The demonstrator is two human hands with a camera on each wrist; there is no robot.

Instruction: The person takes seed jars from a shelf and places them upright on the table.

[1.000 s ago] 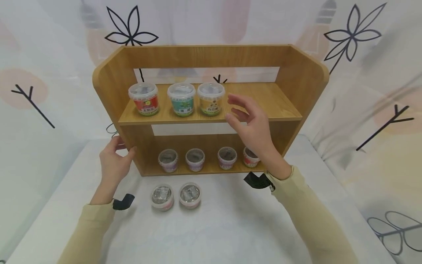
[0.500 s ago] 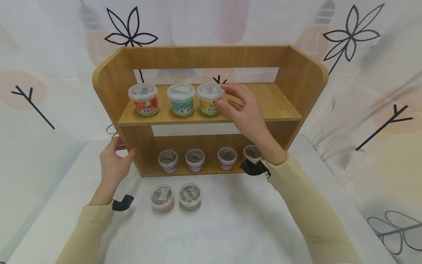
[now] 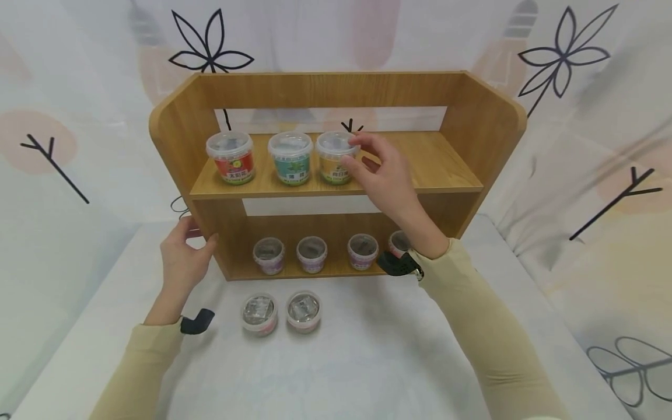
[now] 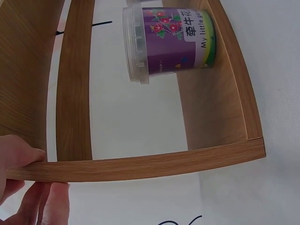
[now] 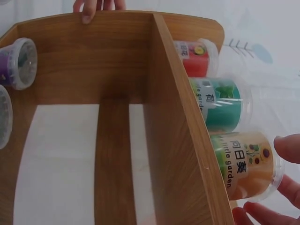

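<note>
My left hand grips the lower left side panel of a wooden two-tier shelf, thumb on the inner face and fingers outside. On the upper tier, my right hand holds the lidded plastic cup with a yellow label by its right side, thumb in front and fingers at the lid rim. That cup stands on the board in the right wrist view. To its left stand a teal-labelled cup and a red-labelled cup, both lidded.
Several small lidded cups line the lower tier, among them a purple-labelled cup and a partly hidden cup under my right wrist. Two more cups, a left one and a right one, stand on the white tabletop before the shelf.
My right hand has moved left along the upper tier, from beside the yellow-labelled cup to its lid and side. The left hand has stayed on the side panel.
</note>
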